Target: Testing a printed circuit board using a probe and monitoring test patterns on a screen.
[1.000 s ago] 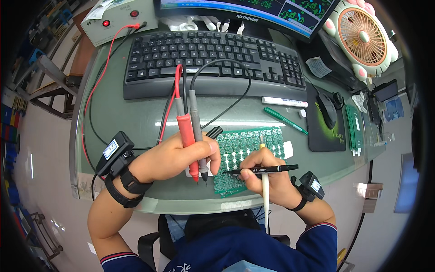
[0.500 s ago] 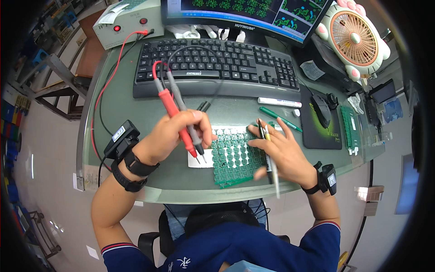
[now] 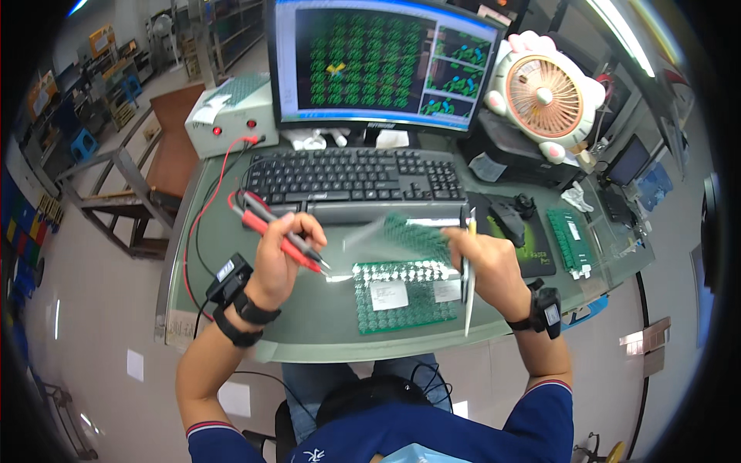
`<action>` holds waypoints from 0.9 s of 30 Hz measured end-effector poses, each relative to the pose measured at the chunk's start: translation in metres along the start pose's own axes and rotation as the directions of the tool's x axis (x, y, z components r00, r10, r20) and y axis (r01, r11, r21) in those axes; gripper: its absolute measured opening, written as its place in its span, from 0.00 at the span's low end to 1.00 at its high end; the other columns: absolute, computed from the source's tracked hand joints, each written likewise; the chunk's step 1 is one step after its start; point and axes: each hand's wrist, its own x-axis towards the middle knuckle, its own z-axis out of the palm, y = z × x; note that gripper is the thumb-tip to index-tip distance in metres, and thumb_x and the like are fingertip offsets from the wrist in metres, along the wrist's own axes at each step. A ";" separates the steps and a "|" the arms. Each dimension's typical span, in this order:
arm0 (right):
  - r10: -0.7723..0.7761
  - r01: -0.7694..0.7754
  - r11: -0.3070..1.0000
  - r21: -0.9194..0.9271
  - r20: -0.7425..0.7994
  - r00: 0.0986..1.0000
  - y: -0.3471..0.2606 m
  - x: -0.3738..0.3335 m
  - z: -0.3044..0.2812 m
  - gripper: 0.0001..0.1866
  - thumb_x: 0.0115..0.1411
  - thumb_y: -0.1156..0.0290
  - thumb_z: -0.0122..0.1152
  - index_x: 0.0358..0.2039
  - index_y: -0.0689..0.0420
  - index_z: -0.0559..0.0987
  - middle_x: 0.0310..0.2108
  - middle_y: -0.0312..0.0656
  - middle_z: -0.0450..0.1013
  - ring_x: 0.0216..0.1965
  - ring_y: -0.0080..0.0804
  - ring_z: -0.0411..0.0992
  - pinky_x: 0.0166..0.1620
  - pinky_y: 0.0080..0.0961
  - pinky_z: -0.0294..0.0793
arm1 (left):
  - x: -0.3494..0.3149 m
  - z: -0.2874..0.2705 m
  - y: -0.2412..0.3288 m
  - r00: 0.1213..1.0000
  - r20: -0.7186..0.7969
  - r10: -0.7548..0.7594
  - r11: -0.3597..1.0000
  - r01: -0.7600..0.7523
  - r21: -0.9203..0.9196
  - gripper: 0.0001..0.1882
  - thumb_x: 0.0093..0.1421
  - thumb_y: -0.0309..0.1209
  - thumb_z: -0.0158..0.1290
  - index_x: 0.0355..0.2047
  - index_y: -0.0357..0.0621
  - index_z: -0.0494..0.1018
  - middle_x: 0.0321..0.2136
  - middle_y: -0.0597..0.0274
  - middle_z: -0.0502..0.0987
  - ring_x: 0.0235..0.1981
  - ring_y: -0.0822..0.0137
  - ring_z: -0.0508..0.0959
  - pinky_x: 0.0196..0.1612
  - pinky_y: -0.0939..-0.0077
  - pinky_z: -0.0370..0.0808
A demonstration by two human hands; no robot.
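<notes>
My left hand (image 3: pixel 279 258) is closed round two test probes, a red one (image 3: pixel 258 225) and a grey-black one (image 3: pixel 307 251); their metal tips point right, over the desk. My right hand (image 3: pixel 494 262) pinches the edge of a green circuit board panel (image 3: pixel 417 234), lifted, tilted and smeared by motion. Pen-like sticks (image 3: pixel 468 293), one dark and one pale, are also tucked in that hand. Below lies another green circuit board panel (image 3: pixel 409 312), flat near the desk's front edge, with white paper labels (image 3: pixel 389 295) on it.
Behind my hands are a black keyboard (image 3: pixel 347 177) and a monitor (image 3: pixel 363 69) showing green board patterns. A tester box (image 3: pixel 231 116) with red and black leads stands at the left. To the right are a mouse (image 3: pixel 505 220), stacked green boards (image 3: pixel 567 239) and a fan (image 3: pixel 544 96).
My right hand has lifted a board panel up and away from me, exposing the labelled panel beneath. My left hand with the probes has drawn away from the boards. The view has tilted upward.
</notes>
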 end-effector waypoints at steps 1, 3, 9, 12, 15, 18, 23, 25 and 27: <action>0.102 -0.094 0.993 0.074 -0.116 0.988 0.000 0.003 0.002 0.13 0.55 0.79 0.58 0.42 0.58 0.76 0.22 0.39 0.75 0.23 0.35 0.77 0.25 0.28 0.72 | -0.004 0.009 0.003 0.999 0.020 0.027 0.998 -0.028 0.054 0.27 0.66 0.48 0.33 0.24 0.38 0.71 0.24 0.62 0.66 0.23 0.71 0.63 0.30 0.77 0.61; 0.368 -0.300 0.888 0.350 -0.148 0.918 -0.003 0.007 0.004 0.07 0.67 0.72 0.53 0.40 0.62 0.77 0.23 0.41 0.74 0.23 0.25 0.73 0.27 0.21 0.69 | -0.011 0.029 0.008 0.989 0.148 0.008 0.999 -0.015 0.044 0.28 0.65 0.46 0.31 0.26 0.36 0.72 0.27 0.56 0.71 0.30 0.66 0.71 0.39 0.73 0.67; 0.546 -0.336 0.596 0.730 -0.061 0.836 -0.023 -0.007 0.053 0.12 0.69 0.65 0.51 0.40 0.61 0.77 0.30 0.34 0.71 0.34 0.17 0.64 0.39 0.19 0.66 | -0.011 0.082 -0.016 0.972 0.145 0.183 0.978 -0.166 -0.124 0.26 0.65 0.43 0.32 0.32 0.33 0.73 0.34 0.49 0.74 0.44 0.56 0.75 0.55 0.62 0.66; 0.558 -0.314 0.518 0.796 -0.036 0.829 -0.025 -0.014 0.043 0.14 0.69 0.64 0.52 0.44 0.64 0.76 0.26 0.37 0.75 0.26 0.19 0.68 0.34 0.19 0.70 | -0.002 0.064 -0.019 0.985 0.097 0.144 0.987 -0.136 -0.085 0.25 0.66 0.43 0.33 0.29 0.35 0.71 0.30 0.54 0.72 0.34 0.61 0.75 0.44 0.67 0.70; 0.558 -0.294 0.718 0.631 -0.269 0.785 0.012 -0.029 0.022 0.25 0.71 0.53 0.44 0.44 0.66 0.76 0.21 0.43 0.76 0.19 0.22 0.71 0.32 0.22 0.73 | 0.013 0.035 -0.005 0.979 0.202 -0.002 0.984 -0.034 0.175 0.26 0.66 0.44 0.35 0.23 0.35 0.70 0.25 0.58 0.70 0.26 0.68 0.72 0.36 0.74 0.70; 0.630 -0.207 0.522 0.827 -0.210 0.748 0.033 -0.048 0.011 0.27 0.69 0.49 0.41 0.32 0.62 0.74 0.11 0.36 0.64 0.13 0.20 0.62 0.28 0.23 0.73 | 0.025 0.029 -0.003 0.924 0.364 -0.115 0.948 -0.008 0.320 0.23 0.66 0.42 0.40 0.22 0.37 0.72 0.22 0.63 0.74 0.26 0.73 0.74 0.33 0.78 0.71; 0.307 -0.262 0.068 0.963 0.230 0.924 -0.003 -0.053 0.029 0.16 0.66 0.58 0.52 0.30 0.57 0.68 0.17 0.36 0.67 0.18 0.22 0.68 0.40 0.36 0.77 | 0.025 0.034 -0.018 0.801 0.426 -0.420 0.816 0.128 0.564 0.21 0.64 0.40 0.43 0.20 0.37 0.72 0.20 0.63 0.74 0.23 0.71 0.75 0.29 0.74 0.72; 0.181 -0.342 0.083 0.936 0.323 0.929 -0.019 -0.050 0.040 0.12 0.63 0.65 0.60 0.32 0.55 0.66 0.21 0.40 0.70 0.24 0.25 0.72 0.56 0.50 0.73 | 0.025 0.034 -0.025 0.801 0.412 -0.435 0.807 0.144 0.572 0.21 0.64 0.40 0.43 0.21 0.38 0.72 0.20 0.64 0.74 0.21 0.71 0.74 0.28 0.76 0.71; 0.247 -0.401 0.202 0.893 0.350 0.903 -0.006 -0.049 0.052 0.11 0.63 0.70 0.60 0.33 0.56 0.65 0.24 0.38 0.70 0.28 0.22 0.73 0.59 0.49 0.71 | 0.028 0.033 -0.026 0.779 0.457 -0.429 0.808 0.105 0.580 0.19 0.63 0.39 0.43 0.21 0.38 0.72 0.19 0.64 0.74 0.20 0.72 0.73 0.26 0.77 0.70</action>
